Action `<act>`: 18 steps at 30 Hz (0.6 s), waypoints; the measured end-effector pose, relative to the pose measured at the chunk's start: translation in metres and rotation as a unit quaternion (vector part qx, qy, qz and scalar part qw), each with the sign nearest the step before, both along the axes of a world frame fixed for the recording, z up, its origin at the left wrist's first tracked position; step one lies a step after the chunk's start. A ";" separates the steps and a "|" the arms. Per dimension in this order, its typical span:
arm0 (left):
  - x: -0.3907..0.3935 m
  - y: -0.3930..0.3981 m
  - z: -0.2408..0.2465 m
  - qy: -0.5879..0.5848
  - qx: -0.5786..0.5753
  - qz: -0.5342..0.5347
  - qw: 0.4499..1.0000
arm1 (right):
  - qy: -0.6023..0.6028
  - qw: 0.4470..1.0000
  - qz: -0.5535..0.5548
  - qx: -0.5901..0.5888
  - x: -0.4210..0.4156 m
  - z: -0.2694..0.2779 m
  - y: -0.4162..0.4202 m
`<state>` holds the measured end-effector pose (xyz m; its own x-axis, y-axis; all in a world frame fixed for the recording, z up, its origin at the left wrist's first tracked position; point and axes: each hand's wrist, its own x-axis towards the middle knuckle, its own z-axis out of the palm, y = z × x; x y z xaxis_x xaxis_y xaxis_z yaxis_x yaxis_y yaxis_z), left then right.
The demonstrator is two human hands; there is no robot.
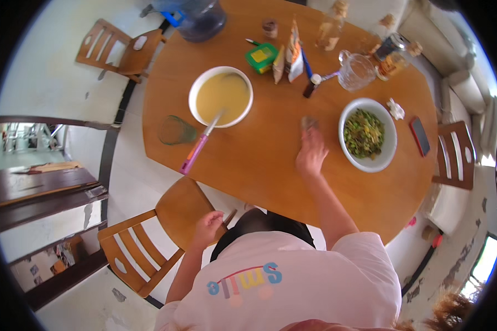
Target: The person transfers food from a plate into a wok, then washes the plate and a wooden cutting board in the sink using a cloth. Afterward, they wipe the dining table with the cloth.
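Observation:
My right hand (312, 151) reaches flat over the wooden table (265, 165), palm down. Under its fingertips is a small grey-brown item (309, 123), perhaps a cloth, too blurred to name. Just right of that hand stands a white bowl (367, 165) of chopped green vegetables (363, 133). Off the table, my left hand (209, 225) hangs beside a wooden chair (186, 207), fingers loosely curled. A larger white bowl (194, 101) at the left holds yellowish liquid (221, 95). A ladle or spoon with a pink-purple handle (194, 155) leans out over its rim.
A green-tinted glass (177, 130) lies left. Toward the back are a water jug (201, 20), a green box (261, 58), upright packets (294, 56), a dark small bottle (312, 86), a glass pitcher (356, 72) and corked bottles (332, 29). Crumpled tissue (395, 109) and a phone (420, 136) lie right.

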<state>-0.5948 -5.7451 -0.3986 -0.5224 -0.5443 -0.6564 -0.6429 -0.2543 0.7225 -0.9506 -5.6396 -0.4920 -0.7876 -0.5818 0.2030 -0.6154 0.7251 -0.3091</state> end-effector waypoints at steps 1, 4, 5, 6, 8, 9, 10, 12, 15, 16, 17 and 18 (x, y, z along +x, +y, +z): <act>0.002 0.000 -0.003 0.007 0.004 -0.006 1.000 | -0.019 0.999 0.030 0.021 0.025 0.010 0.018; 0.019 -0.001 -0.011 0.036 0.012 -0.009 0.999 | -0.100 0.989 0.103 -0.034 0.060 0.030 0.077; 0.020 -0.002 -0.008 0.041 0.014 -0.004 0.999 | -0.073 0.996 0.036 -0.025 0.065 0.029 0.098; 0.020 -0.002 -0.002 0.032 0.025 0.012 0.999 | -0.042 0.999 -0.026 -0.020 0.062 0.023 0.119; 0.030 -0.002 -0.002 0.029 0.029 0.013 0.999 | -0.048 0.983 -0.176 0.021 0.057 0.012 0.145; 0.038 -0.001 -0.002 0.025 0.029 0.012 0.999 | -0.071 0.970 -0.226 0.054 0.055 0.014 0.140; 0.044 -0.001 -0.003 0.014 0.025 0.002 1.000 | -0.094 0.953 -0.275 0.084 0.051 0.017 0.122; 0.057 0.001 -0.008 -0.004 0.016 -0.011 1.000 | -0.105 0.928 -0.340 0.111 0.042 0.012 0.090; 0.077 0.008 -0.004 -0.007 -0.008 -0.013 1.000 | -0.112 0.935 -0.328 0.069 0.041 0.018 0.045; 0.084 0.009 -0.003 -0.010 -0.009 -0.020 1.000 | -0.117 0.950 -0.285 0.056 0.040 0.009 0.030; 0.092 0.011 -0.006 -0.012 -0.009 -0.026 1.000 | -0.118 0.963 -0.239 0.043 0.042 -0.002 0.015; 0.097 0.013 -0.007 -0.013 -0.007 -0.033 0.999 | -0.114 0.978 -0.177 -0.005 0.048 -0.005 0.000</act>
